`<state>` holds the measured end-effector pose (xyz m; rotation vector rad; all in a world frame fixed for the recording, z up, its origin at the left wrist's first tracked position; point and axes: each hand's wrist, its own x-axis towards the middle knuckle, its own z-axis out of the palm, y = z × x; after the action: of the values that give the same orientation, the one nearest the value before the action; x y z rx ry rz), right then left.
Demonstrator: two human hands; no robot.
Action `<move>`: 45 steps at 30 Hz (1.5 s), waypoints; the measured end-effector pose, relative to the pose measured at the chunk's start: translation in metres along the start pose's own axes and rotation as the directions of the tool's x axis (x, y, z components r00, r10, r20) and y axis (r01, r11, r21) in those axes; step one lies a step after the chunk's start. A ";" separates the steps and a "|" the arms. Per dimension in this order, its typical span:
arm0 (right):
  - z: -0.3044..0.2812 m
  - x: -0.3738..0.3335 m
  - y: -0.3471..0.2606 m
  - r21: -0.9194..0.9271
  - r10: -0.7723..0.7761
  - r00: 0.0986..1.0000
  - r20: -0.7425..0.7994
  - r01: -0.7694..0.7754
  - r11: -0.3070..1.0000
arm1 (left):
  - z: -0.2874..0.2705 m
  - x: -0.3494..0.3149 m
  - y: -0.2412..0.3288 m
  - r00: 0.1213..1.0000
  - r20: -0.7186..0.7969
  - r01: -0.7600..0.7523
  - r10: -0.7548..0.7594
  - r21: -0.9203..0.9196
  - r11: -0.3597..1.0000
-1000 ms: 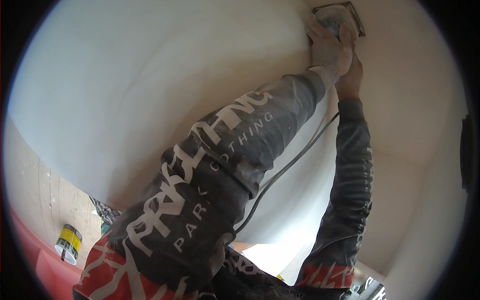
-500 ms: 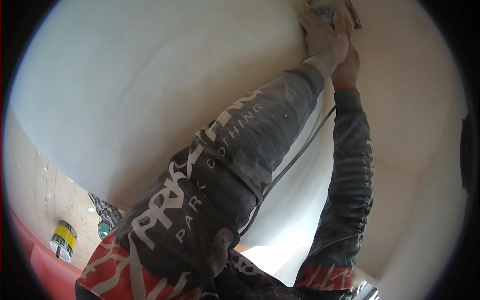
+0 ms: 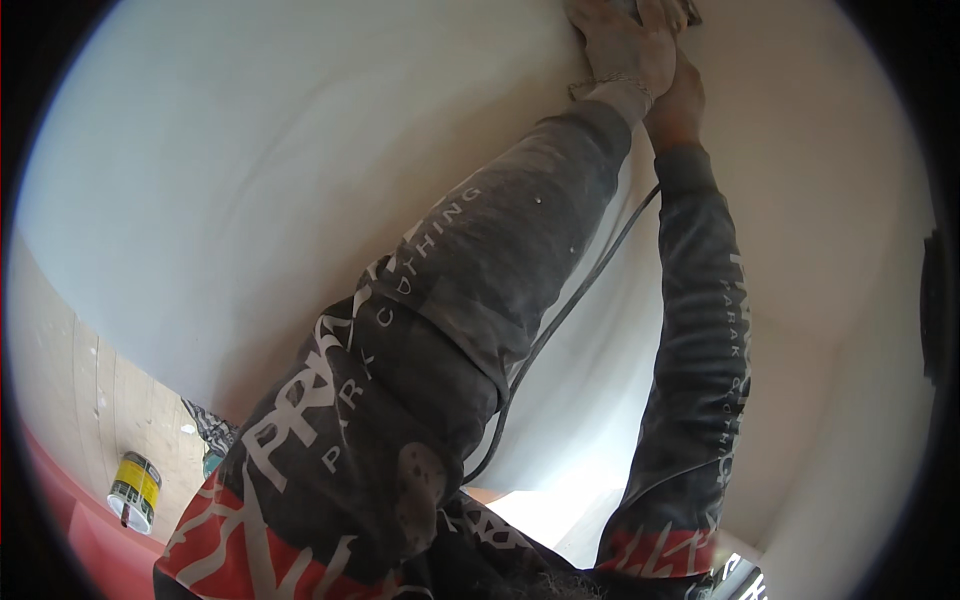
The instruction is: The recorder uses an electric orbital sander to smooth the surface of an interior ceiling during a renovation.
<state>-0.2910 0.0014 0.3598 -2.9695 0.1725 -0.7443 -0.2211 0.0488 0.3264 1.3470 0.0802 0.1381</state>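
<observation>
Both my arms reach up to the top of the view in dusty dark sleeves. A corded sander point(image 3: 692, 13) is held against the pale plaster surface, mostly cut off by the upper edge. My left hand point(image 3: 628, 48), with a chain bracelet at the wrist, is closed over the sander's body. Just below and behind it, my right hand point(image 3: 680, 105) grips the same tool, its fingers largely hidden by the left. From the hands a black cable point(image 3: 590, 275) hangs down between my forearms.
A smooth pale wall point(image 3: 250, 200) fills the left and another pale surface point(image 3: 800, 220) the right. Low at left, a yellow-and-black tin point(image 3: 135, 490) stands on spattered floorboards point(image 3: 95, 390) beside a red surface point(image 3: 90, 515). A patterned cloth point(image 3: 208, 425) lies near my left elbow.
Both hands and the sander have moved up and slightly left, so less of the tool shows. The cable has shifted with them.
</observation>
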 end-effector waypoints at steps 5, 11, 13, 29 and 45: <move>-0.004 -0.021 -0.016 -0.035 0.029 1.000 0.000 -0.029 0.999 | 0.001 -0.022 -0.010 0.993 0.102 0.065 -0.063 -0.016 0.998; -0.020 -0.048 0.001 -0.037 0.092 0.995 0.042 -0.091 0.995 | -0.012 -0.055 -0.002 0.768 -0.354 -0.198 0.534 0.661 0.724; -0.025 -0.054 0.006 -0.099 0.192 0.978 0.076 -0.185 0.978 | -0.024 -0.063 0.002 0.886 -0.310 -0.232 0.344 0.344 0.910; -0.045 -0.071 0.019 -0.221 0.086 0.995 0.039 -0.076 0.972 | -0.016 -0.090 0.005 0.772 0.571 -0.620 0.277 0.583 0.525; -0.072 -0.065 0.022 -0.259 0.051 0.999 0.014 -0.046 0.965 | 0.018 -0.091 0.010 0.700 0.714 -0.048 -0.024 0.080 0.996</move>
<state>-0.3844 -0.0155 0.3904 -3.2026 0.3673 -0.7370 -0.3090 0.0198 0.3380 1.4129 -0.5973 -0.3985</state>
